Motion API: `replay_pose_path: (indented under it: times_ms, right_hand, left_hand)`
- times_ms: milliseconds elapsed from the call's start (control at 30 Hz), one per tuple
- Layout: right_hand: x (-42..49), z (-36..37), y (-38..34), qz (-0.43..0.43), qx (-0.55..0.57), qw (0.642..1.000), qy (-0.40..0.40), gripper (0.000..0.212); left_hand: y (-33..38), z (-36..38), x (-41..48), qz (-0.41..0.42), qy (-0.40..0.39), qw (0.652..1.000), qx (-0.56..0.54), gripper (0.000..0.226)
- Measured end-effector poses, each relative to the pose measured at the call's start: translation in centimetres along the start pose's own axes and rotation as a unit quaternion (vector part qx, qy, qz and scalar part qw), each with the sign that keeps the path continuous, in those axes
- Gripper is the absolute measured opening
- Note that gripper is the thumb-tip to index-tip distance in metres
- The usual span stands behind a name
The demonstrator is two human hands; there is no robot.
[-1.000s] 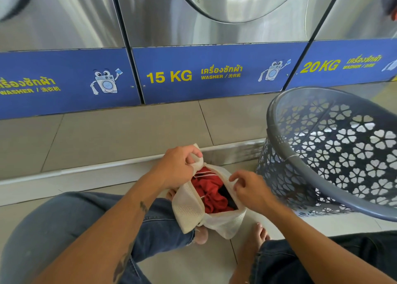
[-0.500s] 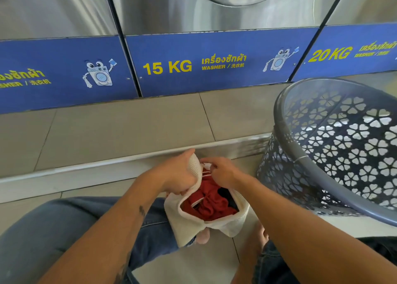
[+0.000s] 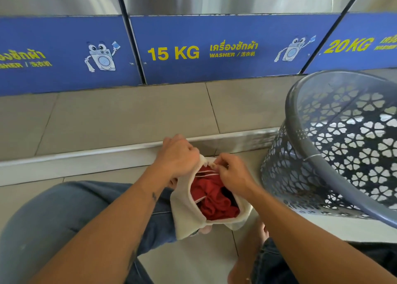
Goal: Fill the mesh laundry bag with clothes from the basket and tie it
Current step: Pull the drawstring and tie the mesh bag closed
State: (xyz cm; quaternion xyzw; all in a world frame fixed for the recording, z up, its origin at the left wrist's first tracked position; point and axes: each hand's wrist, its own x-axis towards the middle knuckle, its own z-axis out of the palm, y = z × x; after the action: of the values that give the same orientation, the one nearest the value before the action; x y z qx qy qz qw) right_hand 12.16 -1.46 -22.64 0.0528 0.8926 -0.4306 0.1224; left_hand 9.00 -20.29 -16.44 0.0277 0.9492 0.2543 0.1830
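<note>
A white mesh laundry bag [image 3: 185,215] sits between my knees on the floor, its mouth open toward me. Red clothes [image 3: 211,199] and a dark garment fill it. My left hand [image 3: 178,156] grips the far rim of the bag's mouth. Just to its right, my right hand [image 3: 233,173] pinches the white drawstring at the same rim. The grey plastic basket [image 3: 300,139] with flower-shaped holes stands tilted at the right, and no clothes show inside it.
Steel washing machines with blue panels marked 15 KG [image 3: 174,52] and 20 KG line the back above a tiled step [image 3: 129,120]. My jeans-clad legs and bare feet frame the bag on the tiled floor.
My right hand moved from the bag's near right edge up to the far rim beside my left hand and took hold of the drawstring. The view tilted down slightly.
</note>
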Motion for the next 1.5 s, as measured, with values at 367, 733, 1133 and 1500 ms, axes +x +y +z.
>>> replay_pose_path:
  times_ms: [367, 733, 1133, 1500]
  right_hand:
    - [-3.3, -3.6, -1.3, -0.056, -0.093, 0.994, 0.029, 0.017]
    - [-4.9, -3.6, -2.4, -0.071, -0.14, 0.987, -0.005, 0.025]
    - [-6.8, -3.8, -1.5, -0.095, -0.278, 0.956, -0.003, 0.021]
    - [-7.8, -3.9, -0.9, 0.013, -0.02, 0.999, 0.048, 0.025]
  left_hand:
    - [1.2, 3.6, -0.8, 0.114, -0.086, 0.99, -0.013, 0.054]
    - [0.9, 4.7, -1.0, 0.167, -0.068, 0.983, 0.022, 0.031]
    - [-2.1, 3.6, 0.8, 0.05, 0.063, 0.995, 0.055, 0.027]
    - [-0.1, 3.3, -0.7, 0.189, 0.093, 0.96, 0.185, 0.04]
